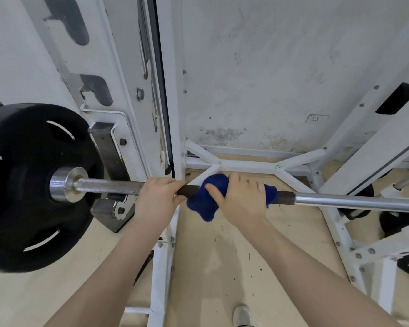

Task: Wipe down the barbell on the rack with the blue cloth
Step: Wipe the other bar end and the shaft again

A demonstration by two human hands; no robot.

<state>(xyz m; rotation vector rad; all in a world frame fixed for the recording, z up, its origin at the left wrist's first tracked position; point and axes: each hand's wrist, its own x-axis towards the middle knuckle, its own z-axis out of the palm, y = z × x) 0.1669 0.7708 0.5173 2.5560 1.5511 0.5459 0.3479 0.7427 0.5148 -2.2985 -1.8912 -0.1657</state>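
A steel barbell (340, 199) lies across the white rack (132, 95), running from left to right through the middle of the view. A black weight plate (21, 185) is loaded on its left end. My left hand (157, 197) grips the bar just right of the rack upright. Right beside it, my right hand (240, 199) holds a blue cloth (206, 204) wrapped over the dark knurled section of the bar. Cloth hangs below the bar and sticks out on both sides of my hand.
The rack's white base frame (248, 165) crosses the tan floor below the bar. More black plates (397, 223) are stored at the lower right. A stained white wall (281, 67) is behind the rack. A shoe (242, 316) shows at the bottom.
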